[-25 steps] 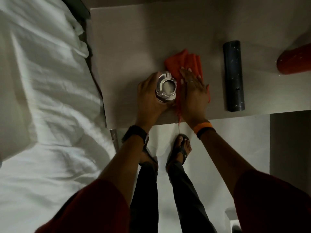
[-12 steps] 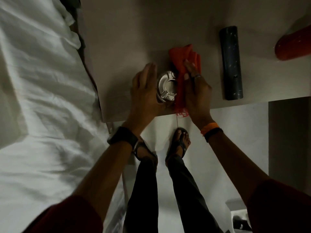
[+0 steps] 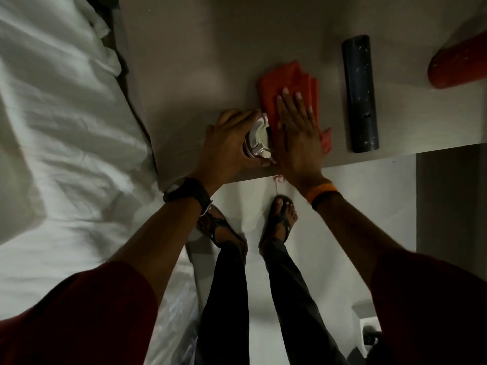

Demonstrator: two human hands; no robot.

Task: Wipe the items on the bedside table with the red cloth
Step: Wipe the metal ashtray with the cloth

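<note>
A round metal ashtray stands tilted on its edge near the front of the grey bedside table. My left hand wraps around it from the left. The red cloth lies folded on the table just right of the ashtray, a frayed corner hanging over the front edge. My right hand lies flat on the cloth, fingers straight and together, its inner side against the ashtray.
A dark cylinder lies lengthwise right of the cloth. A red rounded object sits at the table's far right edge. A bed with white sheets adjoins the table on the left. My sandalled feet stand below the table edge.
My right hand has gone from curled around the cloth beside the ashtray to flat on it. My left hand has closed further round the ashtray.
</note>
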